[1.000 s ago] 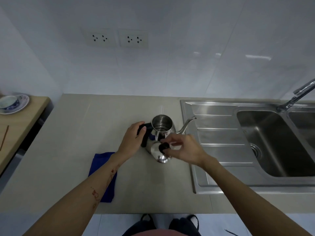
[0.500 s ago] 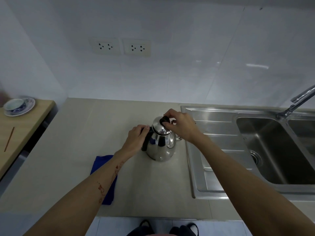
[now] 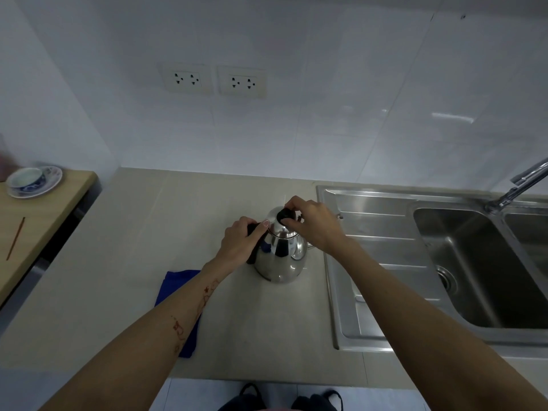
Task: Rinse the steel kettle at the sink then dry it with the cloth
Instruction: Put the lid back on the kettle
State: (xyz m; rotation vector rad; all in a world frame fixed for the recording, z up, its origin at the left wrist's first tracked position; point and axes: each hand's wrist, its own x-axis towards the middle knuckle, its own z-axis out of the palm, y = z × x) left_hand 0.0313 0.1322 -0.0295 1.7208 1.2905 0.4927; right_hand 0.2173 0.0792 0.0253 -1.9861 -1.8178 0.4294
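Note:
The steel kettle (image 3: 280,259) stands upright on the counter, just left of the sink's draining board. My left hand (image 3: 241,243) is closed around its black handle. My right hand (image 3: 314,222) pinches the black knob (image 3: 285,215) of the lid, which sits on top of the kettle; the spout is hidden behind this hand. A blue cloth (image 3: 178,295) lies flat on the counter to the left of the kettle, partly under my left forearm.
The steel sink (image 3: 385,336) with draining board and deep basin fills the right side; its tap (image 3: 516,188) rises at the far right. A wooden table on the left bears a cup on a saucer (image 3: 32,180) and a thin stick (image 3: 15,238). Wall sockets (image 3: 213,80) sit above.
One second ago the lid was off, held in my right hand in front of the open kettle. It now sits on the kettle, my right hand still on its knob.

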